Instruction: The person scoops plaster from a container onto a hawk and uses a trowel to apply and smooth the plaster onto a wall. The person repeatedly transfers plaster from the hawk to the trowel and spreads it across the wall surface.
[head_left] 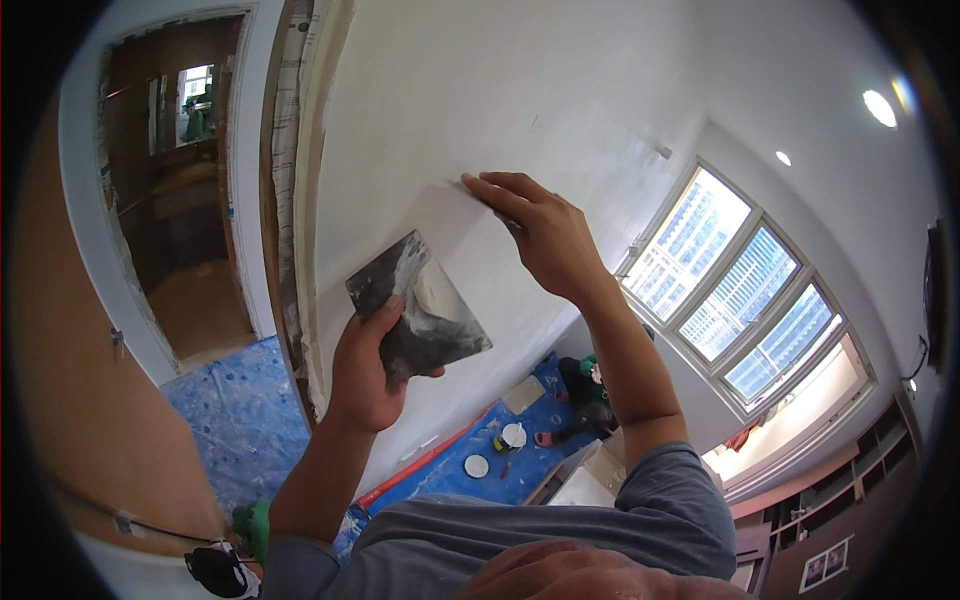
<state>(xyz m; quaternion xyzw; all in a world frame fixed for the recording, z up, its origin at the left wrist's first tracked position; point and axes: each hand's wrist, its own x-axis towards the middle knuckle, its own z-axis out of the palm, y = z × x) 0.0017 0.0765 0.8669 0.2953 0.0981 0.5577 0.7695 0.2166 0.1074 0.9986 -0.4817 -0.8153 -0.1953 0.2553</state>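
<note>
A square, flat, dark grey plate with a smeared surface lies in the grasp of the person's left hand, with the thumb across its upper face and fingertips showing at its lower edge. The plate is tilted, one corner uppermost, in front of a broad, smooth off-white wall, to the left of and below the right hand. A mound of thick whitish paste sits on it, with paler streaks around the mound.

The right hand is raised close to the wall, fingers extended together and pointing left. A thin dark edge shows beneath the fingers; whether this is a gripped tool, and whether the fingertips touch the wall, cannot be told.

Below, crumpled blue plastic sheeting covers the floor, and a long, narrow red strip follows the foot of the wall. Two round, white-topped containers stand on the sheeting. Beyond them, a co-worker in dark clothing is low to the floor, partly hidden. At right is a three-paned, metal-framed window; at left, a white-framed doorway.
</note>
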